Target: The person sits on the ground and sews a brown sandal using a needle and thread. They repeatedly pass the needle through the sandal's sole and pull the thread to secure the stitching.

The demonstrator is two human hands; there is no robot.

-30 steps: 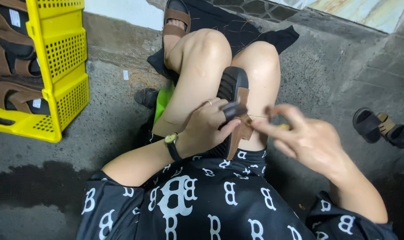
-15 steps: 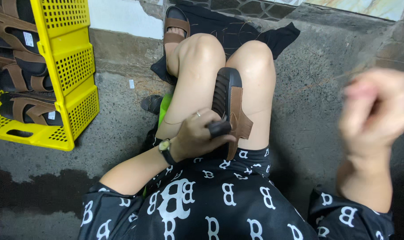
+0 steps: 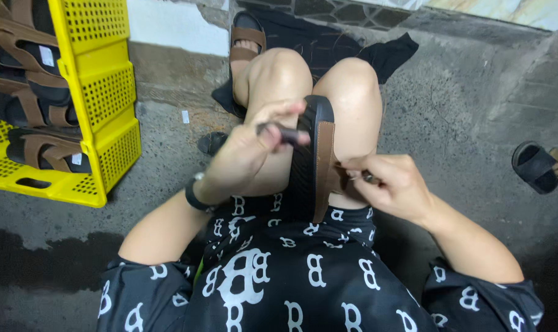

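Concrete floor, sandal [image 3: 313, 161] upright mid-frame between knees, left hand [image 3: 249, 150] pinching a dark tool [image 3: 283, 133] against its sole, right hand [image 3: 394, 184] fingers closed on its brown strap [image 3: 337, 178].

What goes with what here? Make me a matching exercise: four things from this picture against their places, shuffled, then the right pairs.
Things:
1. yellow crate
2. black and brown sandal
3. left hand
4. loose sandal

Places:
A. on the concrete floor at the far right edge
B. on edge between the knees
C. at the left, loaded with brown-strapped sandals
D. gripping a small dark tool beside the sole

Pairs: 1-C, 2-B, 3-D, 4-A
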